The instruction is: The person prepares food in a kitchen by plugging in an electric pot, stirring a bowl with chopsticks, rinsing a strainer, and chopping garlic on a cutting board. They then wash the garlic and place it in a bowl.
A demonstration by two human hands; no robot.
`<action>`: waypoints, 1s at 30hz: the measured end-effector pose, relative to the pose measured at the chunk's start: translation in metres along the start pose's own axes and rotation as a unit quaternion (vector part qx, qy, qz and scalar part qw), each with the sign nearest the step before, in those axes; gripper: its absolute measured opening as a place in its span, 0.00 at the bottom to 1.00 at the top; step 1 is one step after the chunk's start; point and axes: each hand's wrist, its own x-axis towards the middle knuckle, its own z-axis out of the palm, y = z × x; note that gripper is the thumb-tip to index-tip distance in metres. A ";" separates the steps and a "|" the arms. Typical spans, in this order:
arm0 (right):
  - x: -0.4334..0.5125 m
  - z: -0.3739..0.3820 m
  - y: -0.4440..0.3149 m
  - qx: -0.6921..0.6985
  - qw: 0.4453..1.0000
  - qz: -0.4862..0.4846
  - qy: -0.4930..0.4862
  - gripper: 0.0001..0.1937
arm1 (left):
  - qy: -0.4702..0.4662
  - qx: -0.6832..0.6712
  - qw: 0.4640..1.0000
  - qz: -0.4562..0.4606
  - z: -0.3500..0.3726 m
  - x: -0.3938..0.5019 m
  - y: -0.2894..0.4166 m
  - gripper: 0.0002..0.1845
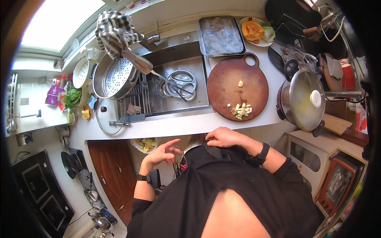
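In front of my waist, below the counter edge, is my left hand, holding nothing, its index finger extended and the fingers apart. My right hand is beside it at the front of my black top, fingers curled; whether it pinches the cloth is unclear. Nearest to it on the counter lies a round wooden cutting board. Peeled garlic cloves and white scallion pieces form a small pile there, with one clove apart. Water runs from the faucet onto round metal ware in the sink.
A steamer pot stands left of the sink. A lidded pan sits right of the board. Behind are a covered tray and a plate with cut pumpkin. A glass lid lies near the counter's left front.
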 end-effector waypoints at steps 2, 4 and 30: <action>0.012 -0.003 -0.009 -0.012 1.000 -0.002 0.000 0.19 | -0.011 -0.092 0.994 0.055 -0.008 -0.010 -0.015 0.54; 0.025 -0.004 -0.019 -0.022 0.999 -0.024 0.011 0.20 | 0.010 -0.121 0.991 0.059 -0.018 -0.021 -0.031 0.46; 0.141 -0.062 -0.084 -0.040 0.999 0.003 0.019 0.22 | 0.115 0.114 0.976 -0.147 -0.115 -0.028 -0.093 0.21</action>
